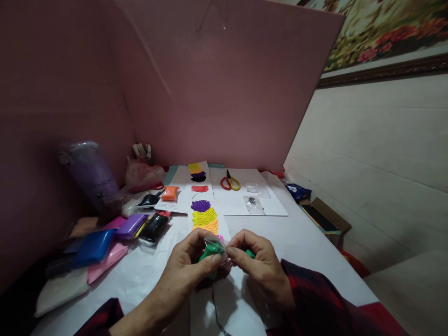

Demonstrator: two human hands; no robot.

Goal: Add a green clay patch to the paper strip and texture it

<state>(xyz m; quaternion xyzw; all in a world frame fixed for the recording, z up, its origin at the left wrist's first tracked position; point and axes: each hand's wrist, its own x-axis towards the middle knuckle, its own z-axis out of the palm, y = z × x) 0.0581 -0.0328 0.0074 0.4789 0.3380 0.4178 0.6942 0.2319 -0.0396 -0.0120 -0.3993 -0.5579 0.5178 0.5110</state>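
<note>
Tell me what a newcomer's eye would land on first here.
First, the green packet at the lower middle, held in the left hand while the right hand pinches its edge. Just beyond it, bright purple, yellow and orange patches run along a white paper strip. Red-and-yellow-handled scissors lie farther back, right of the strip.

1. At our left we see a purple bottle (94, 179) near a crumpled plastic bag (143, 173).
2. Ahead of us stands a pink panel (224, 102).
3. To our right, a framed picture (392, 37) hangs on the pale wall (364, 130).
4. Below, we spot a dark blue packet (298, 192) beside an open box (329, 215).
</note>
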